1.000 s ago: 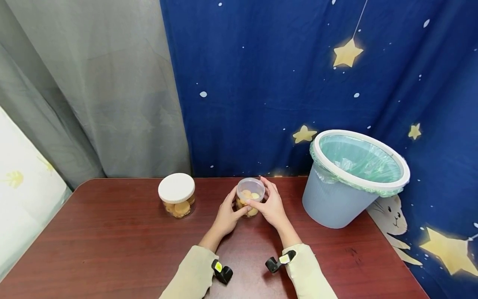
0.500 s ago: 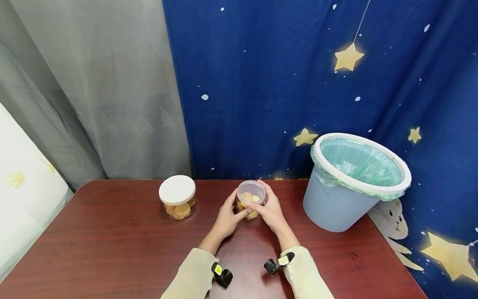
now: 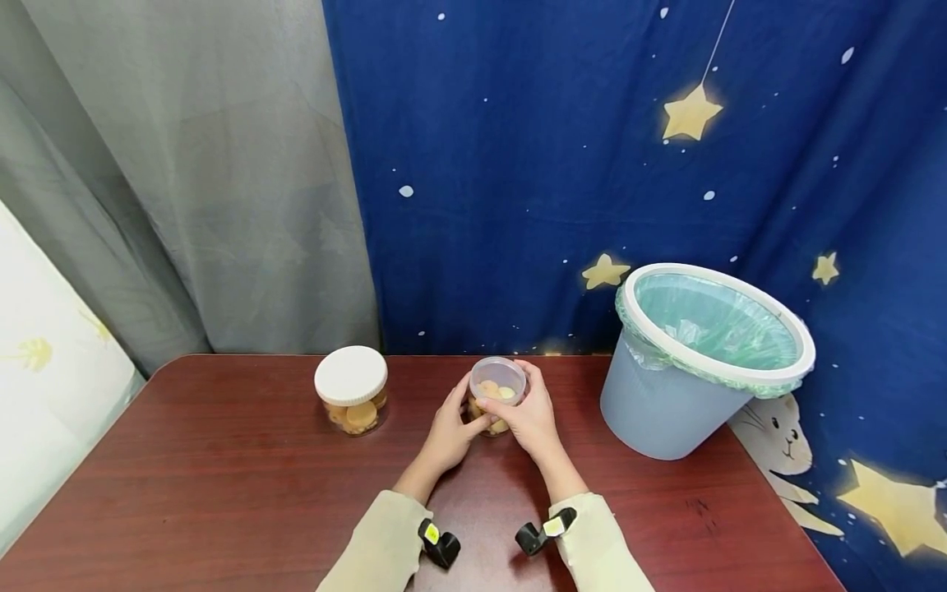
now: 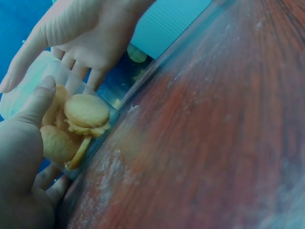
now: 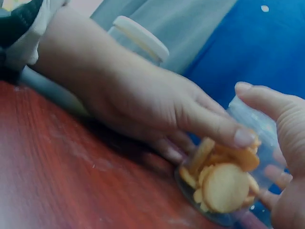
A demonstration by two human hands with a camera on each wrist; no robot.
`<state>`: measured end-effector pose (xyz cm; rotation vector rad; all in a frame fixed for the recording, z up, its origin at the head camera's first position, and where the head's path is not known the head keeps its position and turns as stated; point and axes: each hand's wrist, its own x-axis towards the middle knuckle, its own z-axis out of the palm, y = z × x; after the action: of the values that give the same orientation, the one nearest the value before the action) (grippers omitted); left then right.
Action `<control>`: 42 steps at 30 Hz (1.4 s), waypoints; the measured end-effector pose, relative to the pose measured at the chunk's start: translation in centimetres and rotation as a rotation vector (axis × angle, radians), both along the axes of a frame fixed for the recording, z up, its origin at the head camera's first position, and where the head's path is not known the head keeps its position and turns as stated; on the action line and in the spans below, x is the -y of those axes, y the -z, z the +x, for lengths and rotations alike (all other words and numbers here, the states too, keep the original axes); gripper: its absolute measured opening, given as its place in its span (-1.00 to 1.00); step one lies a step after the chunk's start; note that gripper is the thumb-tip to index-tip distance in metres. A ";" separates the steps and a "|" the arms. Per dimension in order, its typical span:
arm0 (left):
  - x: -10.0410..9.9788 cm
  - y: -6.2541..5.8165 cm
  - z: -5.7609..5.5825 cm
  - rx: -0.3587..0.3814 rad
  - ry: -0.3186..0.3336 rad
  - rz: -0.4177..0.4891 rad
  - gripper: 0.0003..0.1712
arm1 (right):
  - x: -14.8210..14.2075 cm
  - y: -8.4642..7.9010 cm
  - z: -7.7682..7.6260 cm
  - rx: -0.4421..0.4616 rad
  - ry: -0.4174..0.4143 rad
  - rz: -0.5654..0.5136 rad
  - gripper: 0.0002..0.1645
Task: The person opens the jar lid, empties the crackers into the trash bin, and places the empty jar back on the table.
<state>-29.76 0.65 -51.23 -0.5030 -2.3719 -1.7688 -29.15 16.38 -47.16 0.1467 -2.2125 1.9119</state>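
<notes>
Small round cookies (image 4: 86, 110) fill the lower part of a clear plastic jar (image 3: 497, 370), which stands upright near the table's back edge. Its top is translucent, with a raised rim. My left hand (image 3: 448, 432) grips the jar's left side, thumb in front and fingers curling behind. On the right, my right hand (image 3: 536, 415) curves around the upper part, its thumb across the front near the rim and fingers at the far side. In the right wrist view, the left thumb lies against the wall just above the cookies (image 5: 226, 188).
A second cookie jar with a white ribbed lid (image 3: 351, 374) stands to the left on the dark red table (image 3: 244, 485). At the back right is a blue-grey bin (image 3: 666, 403) with a green liner. Grey and blue star-printed curtains (image 3: 518, 164) hang behind.
My right hand has shifted slightly around the jar's top, its thumb and wrist moving a little left. The left hand and the jar keep their place.
</notes>
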 end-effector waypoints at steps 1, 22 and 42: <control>0.0 0.0 0.0 -0.002 0.000 0.000 -0.04 | -0.1 -0.1 0.0 0.008 -0.007 0.011 0.09; -0.2 -0.1 0.0 0.024 0.027 0.076 -0.01 | -4.2 -1.0 -0.5 0.040 -0.306 0.042 0.00; -0.2 0.0 0.0 0.014 0.026 0.024 -0.02 | -2.7 0.0 -0.4 0.005 -0.061 0.144 0.08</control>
<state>-29.74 0.82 -51.22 -0.5228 -2.3612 -1.8154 -29.60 19.04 -47.12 0.2344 -2.3751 1.7832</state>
